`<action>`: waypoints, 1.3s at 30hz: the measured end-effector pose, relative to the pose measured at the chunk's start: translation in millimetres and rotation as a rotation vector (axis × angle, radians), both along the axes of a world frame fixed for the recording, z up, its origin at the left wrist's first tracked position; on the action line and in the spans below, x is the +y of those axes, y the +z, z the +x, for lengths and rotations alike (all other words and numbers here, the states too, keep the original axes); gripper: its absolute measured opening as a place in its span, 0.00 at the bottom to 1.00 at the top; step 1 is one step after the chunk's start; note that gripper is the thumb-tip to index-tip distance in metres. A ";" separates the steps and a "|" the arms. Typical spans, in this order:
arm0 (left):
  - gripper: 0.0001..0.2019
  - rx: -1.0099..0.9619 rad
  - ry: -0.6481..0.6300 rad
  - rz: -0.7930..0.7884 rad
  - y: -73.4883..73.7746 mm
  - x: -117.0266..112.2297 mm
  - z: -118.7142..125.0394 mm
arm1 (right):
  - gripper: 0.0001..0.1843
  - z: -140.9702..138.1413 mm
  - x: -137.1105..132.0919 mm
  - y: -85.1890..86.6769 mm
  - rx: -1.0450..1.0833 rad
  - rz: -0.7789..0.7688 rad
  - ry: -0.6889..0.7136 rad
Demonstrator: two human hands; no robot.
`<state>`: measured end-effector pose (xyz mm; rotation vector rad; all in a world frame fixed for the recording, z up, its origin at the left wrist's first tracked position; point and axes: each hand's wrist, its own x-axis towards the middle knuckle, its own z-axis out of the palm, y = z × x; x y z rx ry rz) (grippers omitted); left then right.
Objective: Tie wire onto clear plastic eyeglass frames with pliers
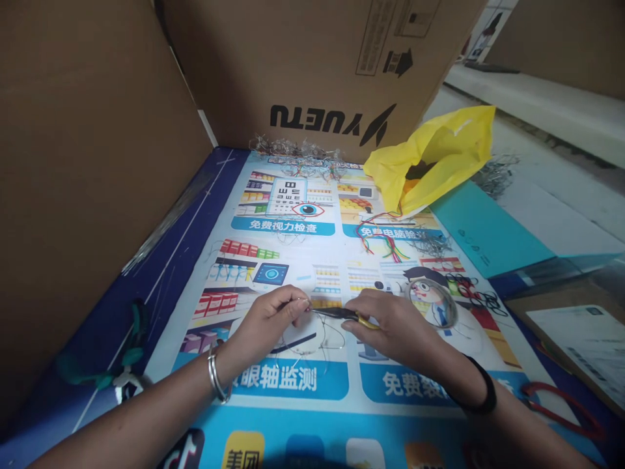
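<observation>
My right hand (390,316) is wrapped round needle-nose pliers (336,312) with yellow handles, their dark jaws pointing left. The thumb and forefinger of my left hand (273,319) pinch thin silvery wire (325,339), whose loose loops hang below and to the right. At my left fingertips the pliers' tip meets the wire; the small piece gripped there is too fine to make out. Both hands hover just above a printed poster (342,273). A silver bangle (215,374) circles my left wrist, a black band (483,387) my right.
Cardboard walls (234,78) enclose the back and left. Tangled wires (297,150) lie at the back, coloured cords (390,247) before a yellow bag (454,143). A clear ring like a tape roll (455,312) and a red-handled tool (586,417) lie right; green-handled pliers (131,355) left.
</observation>
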<state>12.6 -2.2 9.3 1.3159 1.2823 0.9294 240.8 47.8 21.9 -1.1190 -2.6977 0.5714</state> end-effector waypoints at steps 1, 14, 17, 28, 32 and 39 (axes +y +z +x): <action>0.09 -0.005 0.009 -0.003 0.5 -0.5 0.9 | 0.11 0.2 0.0 0.6 0.002 -0.002 0.000; 0.11 0.100 -0.179 0.168 5.9 -22.7 17.3 | 0.12 -8.3 9.0 19.0 -0.130 -0.071 -0.025; 0.11 0.153 -0.248 0.222 7.4 -24.6 18.4 | 0.13 -25.6 12.1 20.2 -0.253 -0.053 0.014; 0.10 0.200 -0.300 0.322 8.1 -24.1 20.8 | 0.18 -110.5 36.2 31.3 -0.446 0.175 0.098; 0.10 0.174 -0.276 0.315 5.8 -20.7 18.5 | 0.19 -138.6 40.7 28.0 -0.459 0.284 0.118; 0.11 0.194 -0.273 0.306 2.8 -18.9 18.0 | 0.11 -157.2 31.3 25.6 -0.413 0.435 0.176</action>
